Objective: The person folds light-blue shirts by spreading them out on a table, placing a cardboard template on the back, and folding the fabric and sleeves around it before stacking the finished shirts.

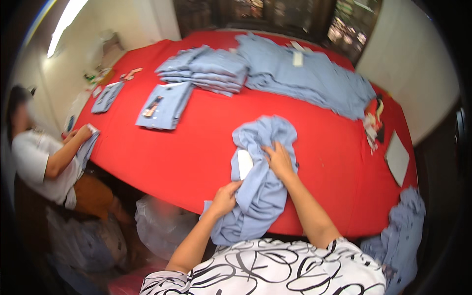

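Note:
A rumpled light blue shirt (263, 191) lies in front of me, its lower end hanging over the near table edge. A white tag or card (244, 164) shows on its left part, partly under a fold. My left hand (225, 199) is closed on the shirt's left side, just below the white card. Higher up, my right hand (279, 161) rests on the cloth with its fingers spread. The shirt's collar and sleeves cannot be made out in the folds.
A red-covered table (196, 147) bears folded shirts (201, 69), a packed shirt (164, 105) and a heap of blue shirts (309, 78). A grey board (397, 158) lies right. More blue garments (400, 241) hang lower right. At left, a person (49, 157) handles a garment.

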`<state>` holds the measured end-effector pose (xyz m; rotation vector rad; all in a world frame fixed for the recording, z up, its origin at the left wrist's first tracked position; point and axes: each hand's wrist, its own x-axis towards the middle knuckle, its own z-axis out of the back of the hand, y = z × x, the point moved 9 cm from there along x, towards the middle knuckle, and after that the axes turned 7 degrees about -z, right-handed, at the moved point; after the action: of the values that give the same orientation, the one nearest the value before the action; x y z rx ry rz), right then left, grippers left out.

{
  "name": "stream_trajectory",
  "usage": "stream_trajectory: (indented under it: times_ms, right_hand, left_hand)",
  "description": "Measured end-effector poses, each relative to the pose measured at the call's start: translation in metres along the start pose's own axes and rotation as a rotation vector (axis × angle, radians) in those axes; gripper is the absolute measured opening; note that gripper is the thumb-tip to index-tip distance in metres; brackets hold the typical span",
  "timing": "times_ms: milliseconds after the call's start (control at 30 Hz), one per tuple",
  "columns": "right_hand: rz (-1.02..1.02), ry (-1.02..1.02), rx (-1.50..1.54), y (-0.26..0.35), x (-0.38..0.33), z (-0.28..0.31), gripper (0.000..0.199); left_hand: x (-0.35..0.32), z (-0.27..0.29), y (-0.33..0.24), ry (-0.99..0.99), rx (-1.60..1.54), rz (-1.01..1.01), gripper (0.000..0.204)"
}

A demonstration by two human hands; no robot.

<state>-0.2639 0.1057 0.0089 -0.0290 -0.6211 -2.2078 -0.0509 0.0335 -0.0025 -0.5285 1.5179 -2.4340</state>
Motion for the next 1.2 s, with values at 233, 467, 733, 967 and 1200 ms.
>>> stream_trajectory:
  times_ms: [233,467,733,967,1200]
  right_hand:
    - [0.022,-0.083,0.215,0.013,-0.063,0.026,0.020]
    - [-0.209,0.290,0.918,-0.038,-0.127,0.117,0.014]
    - [0.649,-0.163,1.132,-0.182,-0.184,0.364,0.014]
    - [-0.174,-0.481,1.144,-0.270,-0.117,0.388,0.027]
    - [-0.088,-0.153,0.166,-0.109,-0.094,0.240,0.045]
  left_hand:
    - [-0.053,0.028,-0.003,-0.589,-0.015,0.039,0.040]
    - [-0.099,0.077,0.007,-0.916,-0.241,-0.040,0.028]
    - [-0.166,0.195,-0.214,-0.878,0.092,-0.340,0.026]
    - [-0.040,0.205,-0.278,-0.631,0.352,-0.349,0.022]
    - [0.068,0.129,-0.126,-0.085,0.640,0.150,0.089]
